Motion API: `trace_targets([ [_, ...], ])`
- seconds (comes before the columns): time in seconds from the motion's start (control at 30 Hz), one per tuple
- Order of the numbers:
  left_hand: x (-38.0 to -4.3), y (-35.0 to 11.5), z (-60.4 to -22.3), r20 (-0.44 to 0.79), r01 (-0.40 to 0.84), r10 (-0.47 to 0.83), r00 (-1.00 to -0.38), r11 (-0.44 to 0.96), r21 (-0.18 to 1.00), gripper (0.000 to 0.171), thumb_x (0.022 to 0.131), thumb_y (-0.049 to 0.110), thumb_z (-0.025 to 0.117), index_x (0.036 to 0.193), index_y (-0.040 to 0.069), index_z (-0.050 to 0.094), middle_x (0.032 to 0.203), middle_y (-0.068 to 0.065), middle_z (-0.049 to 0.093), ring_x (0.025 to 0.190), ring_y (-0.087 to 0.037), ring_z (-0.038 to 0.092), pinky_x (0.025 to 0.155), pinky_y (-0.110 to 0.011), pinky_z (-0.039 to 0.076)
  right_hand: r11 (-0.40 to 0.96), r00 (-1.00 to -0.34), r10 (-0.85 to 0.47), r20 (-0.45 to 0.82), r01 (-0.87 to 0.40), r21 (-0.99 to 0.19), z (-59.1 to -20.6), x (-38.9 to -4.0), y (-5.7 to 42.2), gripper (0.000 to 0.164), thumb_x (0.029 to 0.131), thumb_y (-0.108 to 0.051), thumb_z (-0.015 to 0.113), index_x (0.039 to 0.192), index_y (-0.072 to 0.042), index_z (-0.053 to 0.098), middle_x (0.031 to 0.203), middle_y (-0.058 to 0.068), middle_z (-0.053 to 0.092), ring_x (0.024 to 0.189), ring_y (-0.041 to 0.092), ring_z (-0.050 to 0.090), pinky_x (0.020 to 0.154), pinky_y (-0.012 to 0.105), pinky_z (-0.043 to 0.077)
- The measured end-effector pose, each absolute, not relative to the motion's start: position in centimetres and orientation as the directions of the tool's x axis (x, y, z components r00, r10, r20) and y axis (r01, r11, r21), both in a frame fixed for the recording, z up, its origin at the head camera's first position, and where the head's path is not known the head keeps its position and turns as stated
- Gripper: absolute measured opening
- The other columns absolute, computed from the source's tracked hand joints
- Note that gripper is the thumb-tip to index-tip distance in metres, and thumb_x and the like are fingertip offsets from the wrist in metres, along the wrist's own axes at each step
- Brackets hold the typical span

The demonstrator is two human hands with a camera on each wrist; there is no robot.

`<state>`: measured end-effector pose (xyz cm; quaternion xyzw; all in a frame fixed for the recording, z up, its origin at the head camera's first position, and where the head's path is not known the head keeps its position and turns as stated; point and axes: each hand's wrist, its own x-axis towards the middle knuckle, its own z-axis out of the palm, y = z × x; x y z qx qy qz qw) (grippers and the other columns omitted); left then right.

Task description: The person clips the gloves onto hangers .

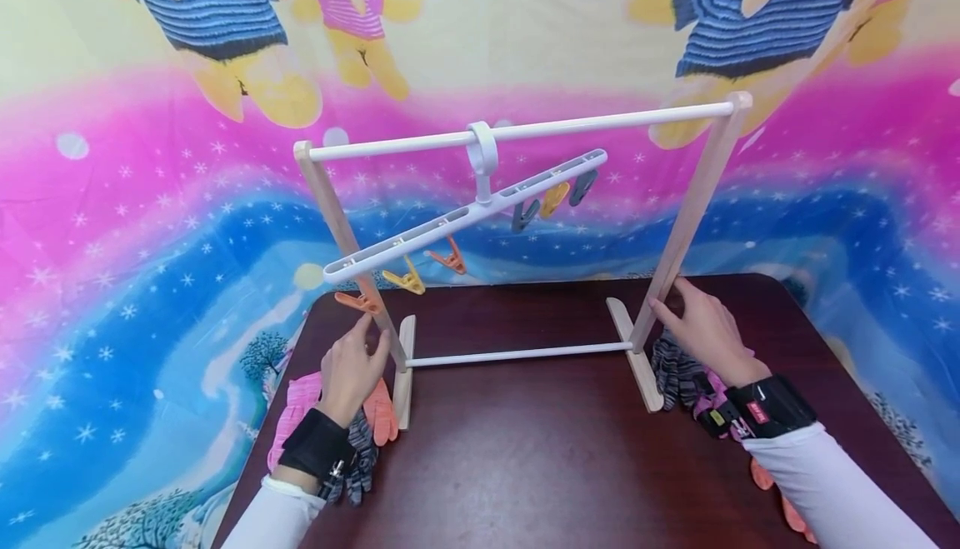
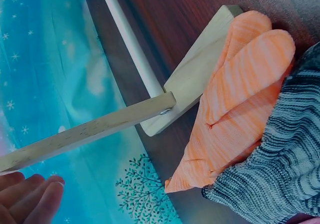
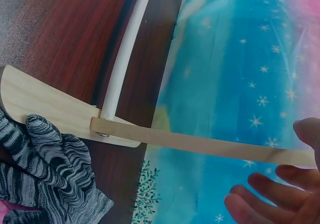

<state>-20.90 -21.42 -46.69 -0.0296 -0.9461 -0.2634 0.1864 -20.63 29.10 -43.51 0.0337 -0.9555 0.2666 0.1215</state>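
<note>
A wooden stand [image 1: 686,216] with white crossbars stands upright on the table. From its top bar hangs a pale clip hanger [image 1: 465,217] by its ring, tilted in view, with clothespins in orange, yellow and grey. My left hand [image 1: 351,366] holds the left post, its thumb and forefinger at the wood just under an orange clothespin [image 1: 358,303]. Over on the right post, my right hand [image 1: 708,328] grips with the thumb on one side and fingers on the other, as the right wrist view shows. An orange glove [image 2: 245,89] lies beside the left foot.
Pink [image 1: 298,403] and striped grey gloves [image 1: 363,457] lie near my left wrist. More striped gloves [image 3: 60,169] lie by the right foot, with orange ones [image 1: 793,518] under my right forearm. A patterned cloth [image 1: 165,282] covers the wall behind the dark table [image 1: 517,441].
</note>
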Motion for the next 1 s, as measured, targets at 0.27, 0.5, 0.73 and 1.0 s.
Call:
trace_targets([
  [0.27, -19.5, -21.6, -47.1, 0.330, 0.113, -0.066, -0.942, 0.861, 0.495, 0.052, 0.097, 0.031, 0.063, 0.145, 0.012, 0.054, 0.087, -0.016, 0.072, 0.054, -0.020, 0.053, 0.051, -0.031, 0.037, 0.873, -0.966, -0.006, 0.257, -0.130, -0.470, -43.2, -19.2, 29.1, 0.054, 0.102, -0.038, 0.058, 0.143, -0.004, 0.052, 0.106, 0.025, 0.069, 0.059, 0.021, 0.053, 0.048, 0.031, 0.031],
  [0.5, -18.3, -22.1, -47.4, 0.231, 0.104, -0.015, -0.973, 0.863, 0.494, 0.057, 0.097, 0.034, 0.064, 0.147, 0.010, 0.050, 0.106, -0.020, 0.071, 0.047, -0.018, 0.040, 0.046, -0.029, 0.030, 0.883, -0.978, -0.040, 0.204, -0.130, -0.452, -43.3, -17.5, 29.3, 0.063, 0.102, -0.042, 0.057, 0.148, 0.001, 0.046, 0.113, 0.029, 0.066, 0.077, 0.033, 0.064, 0.053, 0.037, 0.040],
  [0.73, -17.2, -22.2, -47.7, 0.207, 0.115, 0.017, -0.978, 0.872, 0.475, 0.060, 0.095, 0.037, 0.065, 0.148, 0.011, 0.050, 0.139, -0.018, 0.063, 0.096, -0.034, 0.072, 0.063, -0.038, 0.055, 0.878, -0.957, -0.109, 0.270, -0.220, -0.424, -43.9, -16.2, 29.4, 0.058, 0.100, -0.033, 0.063, 0.139, 0.009, 0.053, 0.134, 0.036, 0.058, 0.119, 0.054, 0.055, 0.096, 0.067, 0.038],
  [1.0, -15.9, -21.4, -47.6, 0.244, 0.156, 0.043, -0.969, 0.871, 0.466, 0.059, 0.094, 0.035, 0.068, 0.147, 0.013, 0.053, 0.143, -0.015, 0.061, 0.119, -0.037, 0.067, 0.085, -0.053, 0.058, 0.878, -0.957, -0.118, 0.264, -0.225, -0.422, -44.5, -15.1, 28.9, 0.061, 0.099, -0.036, 0.063, 0.141, 0.007, 0.052, 0.140, 0.037, 0.051, 0.129, 0.057, 0.043, 0.103, 0.074, 0.027],
])
